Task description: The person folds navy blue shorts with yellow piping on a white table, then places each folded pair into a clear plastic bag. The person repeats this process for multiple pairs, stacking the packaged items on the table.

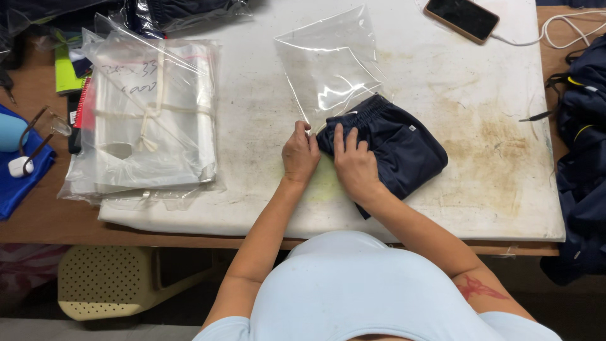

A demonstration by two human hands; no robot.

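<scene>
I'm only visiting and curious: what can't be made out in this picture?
Head view only:
- Folded navy shorts: near corner hidden under the right hand.
- Clear plastic bag: its opening is hidden by the left hand.
- Smartphone: cut off by the top edge.
- Navy garment pile: cut off by the right edge.

A garment packing workshop: bundled plastic bags (pixel 151 113), stained worktable (pixel 480 151), piled clothes (pixel 584 158).

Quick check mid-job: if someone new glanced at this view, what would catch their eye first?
Most likely the two hands at the middle of the stained white board: the left hand pinches the edge of a clear plastic bag, while the right hand presses on folded navy shorts lying at its mouth. Next, the tied stack of clear bags at the left, and a phone on its cable at the top right.
</scene>
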